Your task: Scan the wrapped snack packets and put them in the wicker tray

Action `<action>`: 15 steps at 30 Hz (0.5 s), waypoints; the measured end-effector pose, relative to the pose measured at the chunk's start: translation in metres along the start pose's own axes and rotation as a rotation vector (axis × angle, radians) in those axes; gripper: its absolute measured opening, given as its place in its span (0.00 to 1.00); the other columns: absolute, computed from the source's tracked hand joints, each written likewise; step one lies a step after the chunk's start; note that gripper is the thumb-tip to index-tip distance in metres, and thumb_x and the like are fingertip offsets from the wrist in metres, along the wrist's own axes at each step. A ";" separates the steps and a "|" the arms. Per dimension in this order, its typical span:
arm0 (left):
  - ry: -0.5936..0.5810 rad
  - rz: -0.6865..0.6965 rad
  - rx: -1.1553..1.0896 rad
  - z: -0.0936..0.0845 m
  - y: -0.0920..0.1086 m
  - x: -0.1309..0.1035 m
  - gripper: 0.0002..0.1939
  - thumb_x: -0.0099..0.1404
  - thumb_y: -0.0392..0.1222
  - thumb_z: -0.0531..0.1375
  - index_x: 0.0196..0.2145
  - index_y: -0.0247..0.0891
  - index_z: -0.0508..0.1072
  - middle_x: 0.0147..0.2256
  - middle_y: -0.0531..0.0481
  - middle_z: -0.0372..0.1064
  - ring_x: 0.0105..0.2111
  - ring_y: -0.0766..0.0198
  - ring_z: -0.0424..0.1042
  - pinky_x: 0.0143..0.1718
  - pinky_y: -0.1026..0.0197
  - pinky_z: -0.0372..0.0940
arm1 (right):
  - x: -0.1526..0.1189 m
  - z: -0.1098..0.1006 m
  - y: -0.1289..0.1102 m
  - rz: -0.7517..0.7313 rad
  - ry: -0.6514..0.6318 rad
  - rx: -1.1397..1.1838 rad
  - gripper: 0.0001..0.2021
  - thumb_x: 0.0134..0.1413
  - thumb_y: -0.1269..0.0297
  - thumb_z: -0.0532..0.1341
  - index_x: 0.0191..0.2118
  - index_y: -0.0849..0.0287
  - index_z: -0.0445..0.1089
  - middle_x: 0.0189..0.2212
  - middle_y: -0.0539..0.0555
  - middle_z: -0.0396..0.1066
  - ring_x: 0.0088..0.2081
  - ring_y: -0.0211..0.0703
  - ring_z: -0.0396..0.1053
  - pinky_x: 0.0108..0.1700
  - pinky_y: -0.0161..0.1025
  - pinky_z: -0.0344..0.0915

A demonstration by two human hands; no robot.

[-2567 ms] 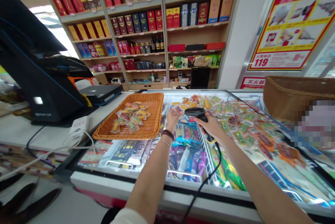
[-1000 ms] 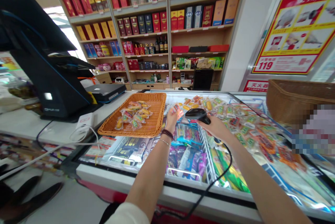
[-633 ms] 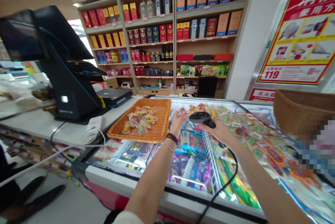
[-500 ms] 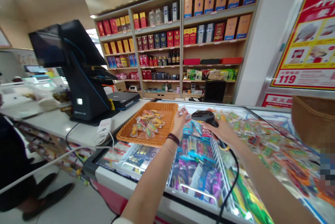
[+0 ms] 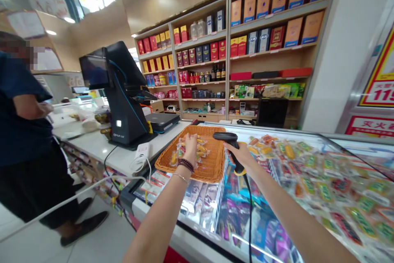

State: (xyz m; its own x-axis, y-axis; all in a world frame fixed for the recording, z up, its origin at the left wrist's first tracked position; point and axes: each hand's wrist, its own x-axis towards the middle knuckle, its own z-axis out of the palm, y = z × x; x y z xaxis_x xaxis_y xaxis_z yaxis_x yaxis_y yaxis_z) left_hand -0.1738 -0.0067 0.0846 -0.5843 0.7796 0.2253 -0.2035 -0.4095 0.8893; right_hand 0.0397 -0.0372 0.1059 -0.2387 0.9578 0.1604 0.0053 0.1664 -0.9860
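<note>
My left hand (image 5: 190, 147) is over the wicker basket (image 5: 217, 164), fingers bent down among the small wrapped snacks (image 5: 201, 148) lying in it. Whether a packet is between those fingers is too small to tell. Just right of the basket, my right hand (image 5: 240, 157) is closed round the handle of a black barcode scanner (image 5: 226, 136), whose head points left over the basket's right side. A black cable hangs from the scanner's handle. The basket rests on the glass top of a display freezer (image 5: 181, 230).
A black checkout terminal (image 5: 123, 107) and a white power strip (image 5: 142, 152) stand on the counter at the left. More wrapped snacks (image 5: 323, 191) cover the glass at the right. A person (image 5: 23, 111) stands at the far left. Stocked shelves (image 5: 227, 66) line the back.
My left hand, which held a small packet by the scanner, has moved left into the basket. The scanner is now nearer the basket. The view has turned left, bringing the person's upper body into sight.
</note>
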 end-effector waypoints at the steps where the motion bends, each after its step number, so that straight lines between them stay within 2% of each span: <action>1: 0.027 0.014 0.032 0.006 -0.001 -0.004 0.13 0.56 0.36 0.68 0.38 0.40 0.72 0.41 0.46 0.75 0.54 0.55 0.72 0.59 0.53 0.63 | -0.003 -0.006 0.002 -0.005 0.022 0.014 0.19 0.49 0.51 0.69 0.22 0.56 0.62 0.14 0.46 0.63 0.12 0.33 0.60 0.15 0.32 0.56; 3: -0.002 0.045 0.085 0.027 -0.003 -0.015 0.12 0.56 0.34 0.67 0.39 0.39 0.74 0.46 0.44 0.75 0.56 0.55 0.71 0.61 0.54 0.61 | -0.010 -0.026 0.004 -0.015 0.097 0.040 0.20 0.46 0.49 0.70 0.23 0.56 0.63 0.16 0.47 0.65 0.13 0.34 0.61 0.15 0.33 0.57; 8: -0.402 0.098 0.116 0.109 -0.027 -0.055 0.10 0.57 0.32 0.65 0.38 0.37 0.78 0.46 0.40 0.76 0.48 0.53 0.73 0.60 0.50 0.63 | -0.038 -0.103 0.006 -0.028 0.336 0.092 0.22 0.43 0.46 0.73 0.24 0.57 0.66 0.17 0.48 0.66 0.15 0.34 0.61 0.15 0.33 0.59; 11: -0.552 0.120 0.201 0.154 -0.052 -0.080 0.09 0.54 0.31 0.67 0.35 0.38 0.79 0.44 0.40 0.76 0.49 0.50 0.72 0.62 0.48 0.61 | -0.056 -0.143 0.011 0.009 0.471 0.138 0.21 0.42 0.47 0.73 0.25 0.56 0.66 0.16 0.47 0.64 0.15 0.35 0.60 0.15 0.34 0.58; 13: -0.639 0.179 0.270 0.178 -0.071 -0.094 0.11 0.52 0.30 0.68 0.34 0.39 0.78 0.44 0.40 0.75 0.53 0.47 0.70 0.64 0.48 0.59 | -0.066 -0.158 0.017 0.033 0.529 0.149 0.20 0.43 0.47 0.72 0.24 0.56 0.65 0.15 0.47 0.64 0.15 0.35 0.59 0.15 0.34 0.58; 15: -0.731 0.227 0.344 0.195 -0.090 -0.106 0.13 0.51 0.28 0.67 0.35 0.39 0.78 0.46 0.38 0.75 0.57 0.45 0.68 0.66 0.48 0.56 | -0.071 -0.165 0.022 0.064 0.545 0.121 0.20 0.45 0.46 0.70 0.24 0.55 0.64 0.14 0.47 0.62 0.15 0.36 0.59 0.15 0.35 0.58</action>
State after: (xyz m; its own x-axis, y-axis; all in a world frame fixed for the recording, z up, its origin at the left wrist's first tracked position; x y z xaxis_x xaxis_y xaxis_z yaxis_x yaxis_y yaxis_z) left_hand 0.0596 0.0399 0.0577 0.0982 0.8549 0.5095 0.1782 -0.5188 0.8361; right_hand 0.2172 -0.0633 0.0799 0.2954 0.9529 0.0683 -0.1155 0.1066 -0.9876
